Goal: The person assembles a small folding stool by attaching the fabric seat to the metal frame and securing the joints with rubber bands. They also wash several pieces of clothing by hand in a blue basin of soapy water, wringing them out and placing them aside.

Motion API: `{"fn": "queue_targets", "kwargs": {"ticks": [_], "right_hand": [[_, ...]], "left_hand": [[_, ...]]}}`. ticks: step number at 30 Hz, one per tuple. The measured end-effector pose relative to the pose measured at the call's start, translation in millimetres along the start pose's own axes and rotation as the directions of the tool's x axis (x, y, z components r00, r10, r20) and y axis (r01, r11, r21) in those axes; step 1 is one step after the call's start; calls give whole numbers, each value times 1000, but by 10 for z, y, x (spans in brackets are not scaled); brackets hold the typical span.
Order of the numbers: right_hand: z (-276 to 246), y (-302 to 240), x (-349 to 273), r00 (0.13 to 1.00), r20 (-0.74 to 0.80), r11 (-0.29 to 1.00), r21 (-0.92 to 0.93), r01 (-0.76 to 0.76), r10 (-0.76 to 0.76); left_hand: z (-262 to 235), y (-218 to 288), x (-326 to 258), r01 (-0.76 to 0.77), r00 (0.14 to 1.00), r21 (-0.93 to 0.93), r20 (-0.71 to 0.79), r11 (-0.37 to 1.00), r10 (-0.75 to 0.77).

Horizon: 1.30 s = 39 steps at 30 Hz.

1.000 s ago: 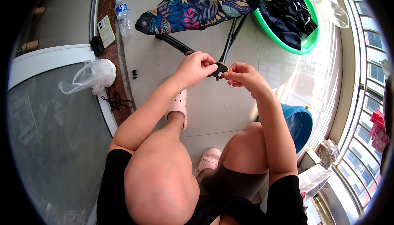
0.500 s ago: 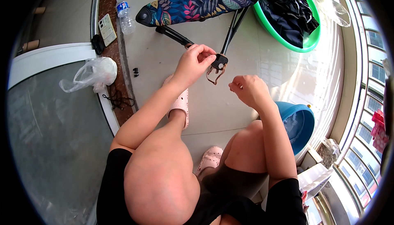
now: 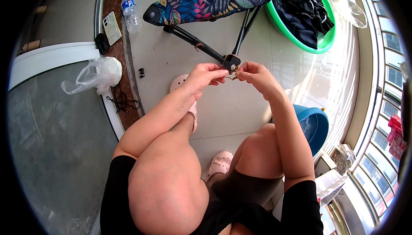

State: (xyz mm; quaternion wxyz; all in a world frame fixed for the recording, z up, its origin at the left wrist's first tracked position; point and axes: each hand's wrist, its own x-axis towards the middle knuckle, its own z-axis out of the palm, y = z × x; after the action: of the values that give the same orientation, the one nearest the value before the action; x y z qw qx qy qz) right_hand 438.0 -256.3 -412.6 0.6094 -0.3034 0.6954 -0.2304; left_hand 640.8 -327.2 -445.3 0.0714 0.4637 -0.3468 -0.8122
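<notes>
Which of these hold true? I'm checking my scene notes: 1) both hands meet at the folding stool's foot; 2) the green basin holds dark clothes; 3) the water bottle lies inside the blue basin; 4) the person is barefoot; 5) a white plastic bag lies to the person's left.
1) True: the left hand and right hand pinch a small thin piece at the foot of the folding stool.
2) True: green basin, dark clothes.
3) False: the water bottle stands on the floor beside the stool.
4) False: pink clogs.
5) True: white plastic bag.
</notes>
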Motion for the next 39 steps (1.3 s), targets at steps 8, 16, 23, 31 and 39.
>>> {"fn": "queue_targets", "kwargs": {"ticks": [8, 16, 23, 31, 39], "right_hand": [[-48, -70, -133, 999, 9, 997, -62, 46, -45], [187, 28, 38, 956, -205, 805, -591, 52, -212], [62, -42, -144, 923, -340, 954, -289, 78, -178], [96, -10, -97, 959, -262, 977, -208, 49, -104], [301, -78, -154, 891, -412, 950, -307, 62, -192]], "left_hand": [[67, 39, -34, -28, 999, 24, -18, 999, 29], [94, -116, 41, -62, 996, 38, -58, 997, 64], [127, -16, 7, -17, 1000, 15, 7, 1000, 17], [121, -75, 62, -74, 997, 19, 23, 997, 73], [134, -38, 51, -83, 997, 24, 14, 996, 82]]}}
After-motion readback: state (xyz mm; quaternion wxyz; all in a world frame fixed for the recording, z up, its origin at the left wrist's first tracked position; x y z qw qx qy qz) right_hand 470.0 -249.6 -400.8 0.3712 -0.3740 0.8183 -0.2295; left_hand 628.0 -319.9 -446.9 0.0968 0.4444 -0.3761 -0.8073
